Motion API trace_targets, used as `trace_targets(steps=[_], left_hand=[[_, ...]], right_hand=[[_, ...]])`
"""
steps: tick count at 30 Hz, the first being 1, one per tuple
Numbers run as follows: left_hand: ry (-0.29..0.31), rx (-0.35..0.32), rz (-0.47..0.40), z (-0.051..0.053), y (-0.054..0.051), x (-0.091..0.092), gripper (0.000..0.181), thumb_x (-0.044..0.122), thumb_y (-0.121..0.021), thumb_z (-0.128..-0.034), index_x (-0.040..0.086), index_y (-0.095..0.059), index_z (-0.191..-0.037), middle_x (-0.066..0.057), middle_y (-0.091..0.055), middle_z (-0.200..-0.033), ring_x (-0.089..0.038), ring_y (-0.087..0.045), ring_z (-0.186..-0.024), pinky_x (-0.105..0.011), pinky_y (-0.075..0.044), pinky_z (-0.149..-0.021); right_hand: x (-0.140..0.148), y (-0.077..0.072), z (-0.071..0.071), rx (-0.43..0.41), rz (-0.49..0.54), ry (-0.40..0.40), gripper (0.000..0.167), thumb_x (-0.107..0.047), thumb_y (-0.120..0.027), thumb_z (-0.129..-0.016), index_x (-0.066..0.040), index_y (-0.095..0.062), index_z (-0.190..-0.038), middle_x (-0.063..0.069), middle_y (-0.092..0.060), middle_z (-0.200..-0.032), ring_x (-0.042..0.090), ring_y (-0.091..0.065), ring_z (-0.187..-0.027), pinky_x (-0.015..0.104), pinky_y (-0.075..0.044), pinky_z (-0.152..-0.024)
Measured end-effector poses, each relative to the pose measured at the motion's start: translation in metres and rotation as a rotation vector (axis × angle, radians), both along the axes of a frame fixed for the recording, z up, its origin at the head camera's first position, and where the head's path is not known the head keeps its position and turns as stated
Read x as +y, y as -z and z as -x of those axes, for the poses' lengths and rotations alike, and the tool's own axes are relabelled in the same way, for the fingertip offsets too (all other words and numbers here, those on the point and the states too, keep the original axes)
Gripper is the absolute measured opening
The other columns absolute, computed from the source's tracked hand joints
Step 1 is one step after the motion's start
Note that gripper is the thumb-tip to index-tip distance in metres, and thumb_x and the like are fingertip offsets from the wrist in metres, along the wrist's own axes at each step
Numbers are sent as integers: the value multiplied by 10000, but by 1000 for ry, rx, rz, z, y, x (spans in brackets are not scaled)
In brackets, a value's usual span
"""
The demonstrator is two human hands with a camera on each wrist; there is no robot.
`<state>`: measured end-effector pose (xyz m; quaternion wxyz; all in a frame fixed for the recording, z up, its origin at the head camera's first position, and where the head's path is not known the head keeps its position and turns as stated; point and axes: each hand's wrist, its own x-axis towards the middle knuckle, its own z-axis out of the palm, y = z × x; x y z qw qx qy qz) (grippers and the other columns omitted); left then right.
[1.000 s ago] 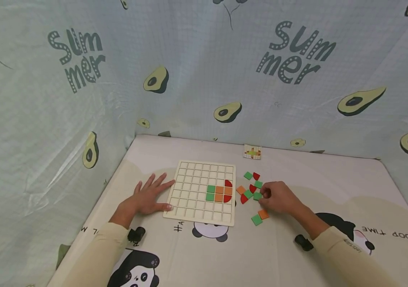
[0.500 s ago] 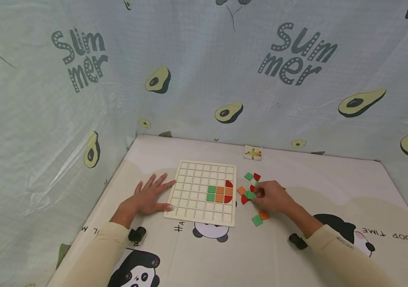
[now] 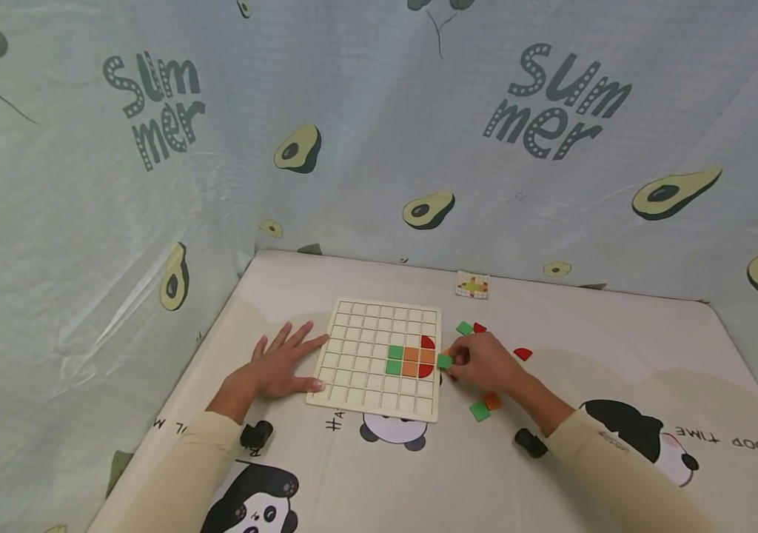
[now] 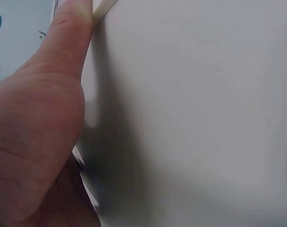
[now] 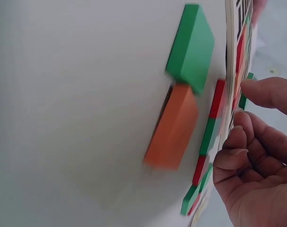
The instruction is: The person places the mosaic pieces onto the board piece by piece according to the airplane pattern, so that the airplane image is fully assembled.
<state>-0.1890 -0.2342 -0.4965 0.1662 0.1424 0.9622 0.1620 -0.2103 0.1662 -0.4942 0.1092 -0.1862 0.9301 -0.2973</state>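
My right hand [image 3: 485, 361] pinches a green square tile [image 3: 444, 361] just off the right edge of a pale gridded board [image 3: 359, 381]. In the right wrist view the same green tile [image 5: 243, 101] shows partly behind the thumb. My left hand [image 3: 279, 368] lies with its fingers spread, the fingertips and thumb touching the board's left edge. On the board sit two green squares [image 3: 395, 352], several orange squares [image 3: 411, 369] and two red quarter-round pieces [image 3: 427, 342]. The left wrist view shows mostly the thumb side of the left hand [image 4: 39, 109].
Loose tiles lie right of the board: a green square [image 3: 464, 328] by a red piece [image 3: 480, 328], a green [image 3: 480, 411] and an orange square [image 3: 491, 400], and a lone red piece [image 3: 522, 354]. The right hand hides others. A pattern card [image 3: 472, 285] lies farther back.
My right hand has moved left from the loose tiles to the board's right edge, bringing a green tile with it. A red piece on the right came into view. The left hand stays put.
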Motion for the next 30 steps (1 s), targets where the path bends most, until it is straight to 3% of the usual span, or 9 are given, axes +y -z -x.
trace_targets(steps=[12,30], left_hand=[[1,9,9,0,-1,-1,897,595,-729,-899,275,-333,-1638,-131,-139,-1767,-500,-55,-1616,-779,-65,-1224],[-6,-12,29,1,2,1,902,611,-717,-903,289,-316,-1645,-109,-120,-1774,-476,-29,-1626,-770,-49,-1233]], right_hand=[[-28,3,6,0,43,-27,129,-144,-790,-878,-53,-745,-956,-28,-643,-757,107,-556,-725,213,-482,-642],[-77,8,18,100,32,-108,109,-111,-732,-857,-48,-771,-938,-26,-675,-742,71,-565,-688,245,-505,-684]])
